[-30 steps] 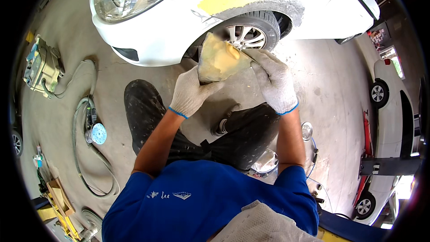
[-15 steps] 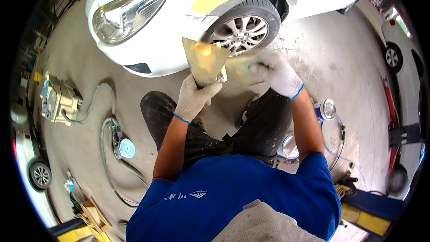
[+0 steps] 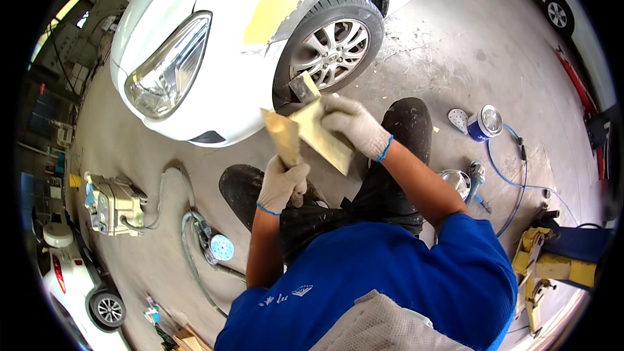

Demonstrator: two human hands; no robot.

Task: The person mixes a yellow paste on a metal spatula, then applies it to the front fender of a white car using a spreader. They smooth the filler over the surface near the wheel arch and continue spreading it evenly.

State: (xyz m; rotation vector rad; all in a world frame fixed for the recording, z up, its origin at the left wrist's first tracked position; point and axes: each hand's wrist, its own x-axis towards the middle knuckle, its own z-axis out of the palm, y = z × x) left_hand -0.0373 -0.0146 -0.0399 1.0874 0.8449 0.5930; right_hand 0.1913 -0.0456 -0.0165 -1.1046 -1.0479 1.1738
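White print (image 3: 281,298) and a small logo (image 3: 302,290) mark your blue shirt (image 3: 383,260), lower centre of the frame. Mid-frame, your gloved left hand (image 3: 282,184) is curled tightly around a smeared yellowish spreader (image 3: 283,134); your gloved right hand (image 3: 355,126) pinches a paler yellow plate (image 3: 324,140) just beside it.

Blur's all over the yellowish plate (image 3: 283,133) in my left fingers (image 3: 299,174); my right forearm (image 3: 419,172) half-hides a silver tin (image 3: 459,179); the top edge crops the white car (image 3: 224,84).
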